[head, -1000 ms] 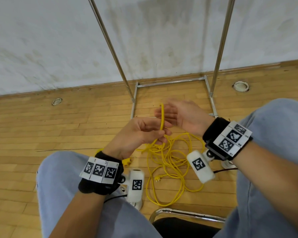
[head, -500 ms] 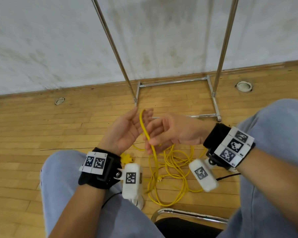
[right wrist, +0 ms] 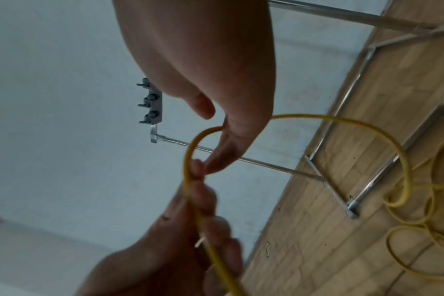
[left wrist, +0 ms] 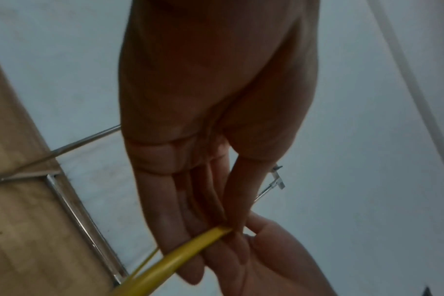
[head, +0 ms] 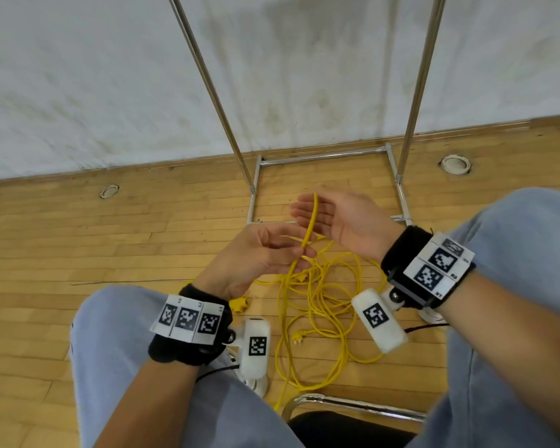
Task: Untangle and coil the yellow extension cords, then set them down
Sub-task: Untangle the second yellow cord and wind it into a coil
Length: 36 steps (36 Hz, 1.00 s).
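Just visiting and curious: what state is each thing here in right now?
Yellow cord: one stretch lifted between both hands, the rest tangled on the floor.
Left hand: pinching the cord.
Right hand: open, cord across its fingers.
Plug: lying loose on the floor.

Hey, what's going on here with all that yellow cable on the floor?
A seated person is sorting out a thin yellow extension cord. The left hand pinches a strand between thumb and fingers, and the strand rises across the open palm of the right hand, fingers straight. Most of the cord lies in a loose tangle on the wooden plank floor between the knees, with a yellow plug showing. A metal rack frame stands by the wall. Nothing is neatly coiled yet.
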Motion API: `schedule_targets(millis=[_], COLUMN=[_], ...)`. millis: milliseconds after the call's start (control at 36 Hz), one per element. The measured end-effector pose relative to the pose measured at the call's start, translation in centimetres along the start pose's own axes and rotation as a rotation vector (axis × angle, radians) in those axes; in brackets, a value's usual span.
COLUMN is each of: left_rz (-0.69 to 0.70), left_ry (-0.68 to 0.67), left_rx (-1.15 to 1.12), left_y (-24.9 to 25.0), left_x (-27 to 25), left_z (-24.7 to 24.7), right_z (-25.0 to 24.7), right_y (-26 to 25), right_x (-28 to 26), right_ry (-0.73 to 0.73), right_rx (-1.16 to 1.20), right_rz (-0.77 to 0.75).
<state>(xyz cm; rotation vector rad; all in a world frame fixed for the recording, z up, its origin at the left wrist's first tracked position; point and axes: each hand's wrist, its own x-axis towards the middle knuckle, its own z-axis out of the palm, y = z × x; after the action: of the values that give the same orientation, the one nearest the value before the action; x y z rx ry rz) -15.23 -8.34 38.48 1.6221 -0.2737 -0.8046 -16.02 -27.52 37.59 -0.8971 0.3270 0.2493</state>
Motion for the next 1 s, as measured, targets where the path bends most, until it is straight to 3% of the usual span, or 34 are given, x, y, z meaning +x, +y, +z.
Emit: schedule_targets(millis=[111, 222, 389, 444, 556, 639, 750, 861, 1000], left_rz=[-0.134, -0.178, -0.11, -0.046, -0.006, 0.047, 0.118, 0.064, -0.053], left_ry=[0.031, 0.187, 0.228, 0.262, 0.263, 0.239, 0.168, 0.107, 0.091], left_rx=[-0.002, -0.306, -0.624, -0.713, -0.838, -0.794, -0.542, -0.321, -0.128], left_y=[0.4, 1.0, 1.5, 1.5, 1.2, 1.1, 0.9, 0.5, 0.1], left_x=[0.2, 0.6, 0.8, 0.8, 0.8, 0.8, 0.7, 0.4, 0.4], left_z=[0.1, -0.2, -1.0, -1.2, -1.7, -1.8, -1.4, -0.6, -0.6], right_z=[0.0, 0.3, 1.0, 1.1, 0.8, 0.4, 0.7, 0.7, -0.3], right_y=[0.5, 0.4, 1.4, 2.0, 2.5, 2.4, 1.6, 0.2, 0.1], right_x=[-0.3, -1.0, -2.5, -2.6, -2.0, -1.3, -0.7, -0.3, 0.3], right_ry=[-0.049, -0.222, -0.576, -0.621, -0.545, -0.424, -0.24, -0.056, 0.094], right_rx=[-0.168, -0.417, -0.767, -0.84, -0.912, -0.878, -0.568, -0.099, 0.008], right_rz=[-0.12, -0.204, -0.102, -0.051, -0.008, -0.004, -0.016, 0.013, 0.016])
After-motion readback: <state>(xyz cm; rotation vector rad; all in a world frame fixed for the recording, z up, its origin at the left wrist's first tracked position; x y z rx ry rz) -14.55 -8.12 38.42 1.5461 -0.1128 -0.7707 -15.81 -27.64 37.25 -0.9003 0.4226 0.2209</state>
